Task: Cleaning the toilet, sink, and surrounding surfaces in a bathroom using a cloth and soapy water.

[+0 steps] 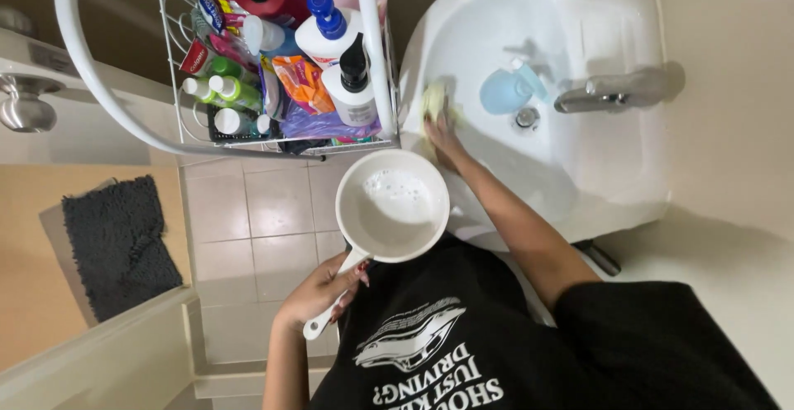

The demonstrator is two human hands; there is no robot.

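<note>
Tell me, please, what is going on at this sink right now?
A person stands at a white sink. The right hand presses a yellow sponge against the basin's inner wall. The left hand holds a white dipper of foamy water by its handle. A blue bottle lies in the basin by the drain.

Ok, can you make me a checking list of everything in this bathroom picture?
Surface: white sink, wet-looking basin, drain near the metal tap.
Job's things: white dipper with soapy water, held over the tiled floor; yellow sponge pressed on the basin's rim; blue bottle lying in the basin.
Clutter: white wire rack crammed with bottles and tubes.
Grippers: left hand grips the dipper's handle; right hand presses the sponge.
Cables: nothing seen.
Surroundings: dark mat, a door knob, beige wall.
</note>
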